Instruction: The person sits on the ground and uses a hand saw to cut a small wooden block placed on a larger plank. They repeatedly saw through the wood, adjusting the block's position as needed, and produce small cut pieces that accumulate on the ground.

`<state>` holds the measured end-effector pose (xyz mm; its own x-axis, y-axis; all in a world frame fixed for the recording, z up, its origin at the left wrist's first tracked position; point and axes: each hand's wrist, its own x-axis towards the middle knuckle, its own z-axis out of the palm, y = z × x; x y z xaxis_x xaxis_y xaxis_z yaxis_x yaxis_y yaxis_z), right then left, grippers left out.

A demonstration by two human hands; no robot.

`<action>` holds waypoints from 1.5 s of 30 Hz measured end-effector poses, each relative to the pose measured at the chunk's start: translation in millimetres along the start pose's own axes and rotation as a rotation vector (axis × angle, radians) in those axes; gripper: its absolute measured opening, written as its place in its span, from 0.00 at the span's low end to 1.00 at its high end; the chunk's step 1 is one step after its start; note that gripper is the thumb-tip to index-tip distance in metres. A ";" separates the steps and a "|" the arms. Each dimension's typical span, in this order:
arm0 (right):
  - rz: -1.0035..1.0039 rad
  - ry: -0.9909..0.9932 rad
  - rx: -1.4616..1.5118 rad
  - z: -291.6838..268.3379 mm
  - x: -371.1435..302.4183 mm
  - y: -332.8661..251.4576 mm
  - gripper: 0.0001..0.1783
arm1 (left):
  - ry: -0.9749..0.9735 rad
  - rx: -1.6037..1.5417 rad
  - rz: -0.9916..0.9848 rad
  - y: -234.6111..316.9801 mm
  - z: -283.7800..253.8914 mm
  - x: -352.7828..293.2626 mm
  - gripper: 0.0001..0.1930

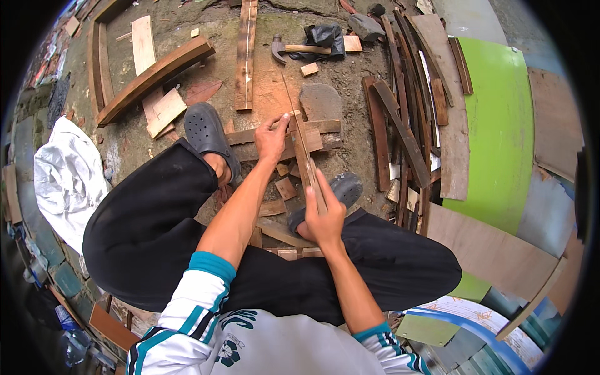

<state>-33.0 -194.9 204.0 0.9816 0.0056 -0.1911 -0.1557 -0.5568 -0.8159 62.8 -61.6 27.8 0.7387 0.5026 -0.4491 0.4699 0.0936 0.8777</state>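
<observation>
My right hand point(326, 219) is closed around the handle of a handsaw, partly blurred by motion. The saw's thin blade point(289, 94) points away from me. My left hand point(272, 139) pinches the far end of a narrow piece of wood point(299, 139) beside the blade. Beneath them lies a wooden board point(244, 152) set crosswise between my feet, with a small pale block point(314, 140) on it. How far the saw has cut into the wood cannot be made out.
A claw hammer point(306, 49) lies beyond my hands, beside a black plastic bag point(326, 39). A long plank point(245, 62) lies ahead. Curved wooden pieces point(156, 78) are at the left, near a white cloth point(69, 181). Dark strips point(403, 131) and a green panel point(497, 119) lie right.
</observation>
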 end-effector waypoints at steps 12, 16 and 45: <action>-0.100 0.096 0.076 28.8 87.8 22.0 0.24 | -0.102 -0.149 -0.046 6.2 8.0 2.2 0.17; 0.012 0.018 -0.001 -30.7 -58.7 -11.0 0.23 | 0.004 -0.195 -0.027 -0.6 4.3 -3.0 0.17; 0.007 -0.035 0.025 -31.9 -51.3 -9.2 0.24 | -0.026 -0.217 -0.060 0.5 5.7 -4.8 0.16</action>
<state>-78.4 -216.7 238.7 0.9760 0.0311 -0.2156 -0.1658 -0.5360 -0.8278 62.2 -68.9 29.4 0.7258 0.4687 -0.5035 0.4005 0.3072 0.8633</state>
